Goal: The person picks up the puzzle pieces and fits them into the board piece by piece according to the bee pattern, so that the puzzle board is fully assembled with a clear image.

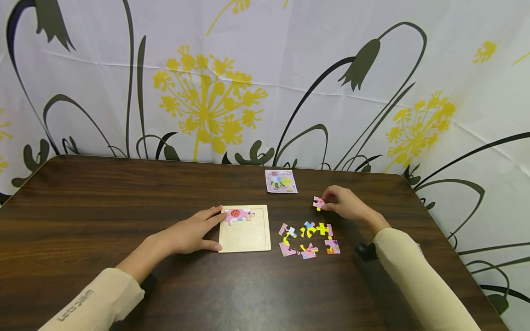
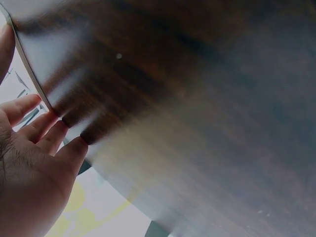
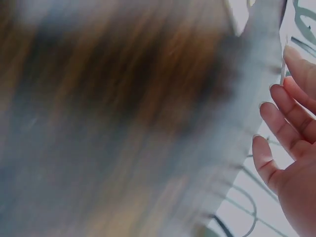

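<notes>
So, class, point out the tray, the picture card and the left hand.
Tray [image 1: 245, 238], head view, bare floor.
Picture card [image 1: 281, 181], head view, printed middle.
Left hand [image 1: 190, 234], head view, back of the hand.

Over on the left, the left hand [image 1: 189, 234] covered part of the rim of the wooden tray [image 1: 244, 241], and across the way the right hand [image 1: 349, 206] hid an edge of the puzzle piece [image 1: 318, 202]! Left sleeve [image 1: 97, 299], right sleeve [image 1: 414, 276], both ran off the bottom of the head view, and its edges cut the table [image 1: 174, 289] and the flowered curtain [image 1: 290, 55] too! The picture card [image 1: 281, 181] had finer marks too small to read! On to the wrist views, where a side edge chopped off each hand and the table blurred to brown streaks
</notes>
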Available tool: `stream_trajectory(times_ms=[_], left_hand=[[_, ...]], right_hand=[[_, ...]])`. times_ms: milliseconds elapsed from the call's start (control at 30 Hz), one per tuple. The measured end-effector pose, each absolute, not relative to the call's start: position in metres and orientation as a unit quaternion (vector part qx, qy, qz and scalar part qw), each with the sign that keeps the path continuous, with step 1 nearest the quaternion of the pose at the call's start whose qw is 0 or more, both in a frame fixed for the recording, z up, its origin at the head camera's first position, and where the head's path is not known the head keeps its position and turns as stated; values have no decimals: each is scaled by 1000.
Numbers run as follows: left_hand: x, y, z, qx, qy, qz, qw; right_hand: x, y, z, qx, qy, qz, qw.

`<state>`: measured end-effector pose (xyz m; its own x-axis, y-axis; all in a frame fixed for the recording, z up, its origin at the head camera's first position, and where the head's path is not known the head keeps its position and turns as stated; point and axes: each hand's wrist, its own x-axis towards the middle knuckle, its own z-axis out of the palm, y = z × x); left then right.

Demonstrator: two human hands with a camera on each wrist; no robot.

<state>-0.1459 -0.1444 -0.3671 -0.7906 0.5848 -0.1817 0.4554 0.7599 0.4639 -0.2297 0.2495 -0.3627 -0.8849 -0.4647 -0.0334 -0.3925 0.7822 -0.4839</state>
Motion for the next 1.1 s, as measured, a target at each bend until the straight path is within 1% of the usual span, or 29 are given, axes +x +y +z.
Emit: stream_trajectory(times_ms=[200, 367, 700, 933, 1100], left_hand=[[-146, -144, -367, 283, 924, 202, 161], [-146, -144, -368, 284, 924, 201, 160], [-146, -145, -369, 288, 924, 200, 154], [-147, -144, -369, 295, 923, 196, 151], [-147, -144, -368, 295, 923, 194, 155]], right_hand=[[-231, 224, -358, -264, 931, -241, 67], [-230, 203, -356, -289, 923, -244, 69], [-225, 158, -358, -329, 908, -239, 101], [-220, 130, -361, -366, 900, -214, 96], [-217, 117, -362, -370, 897, -217, 106]])
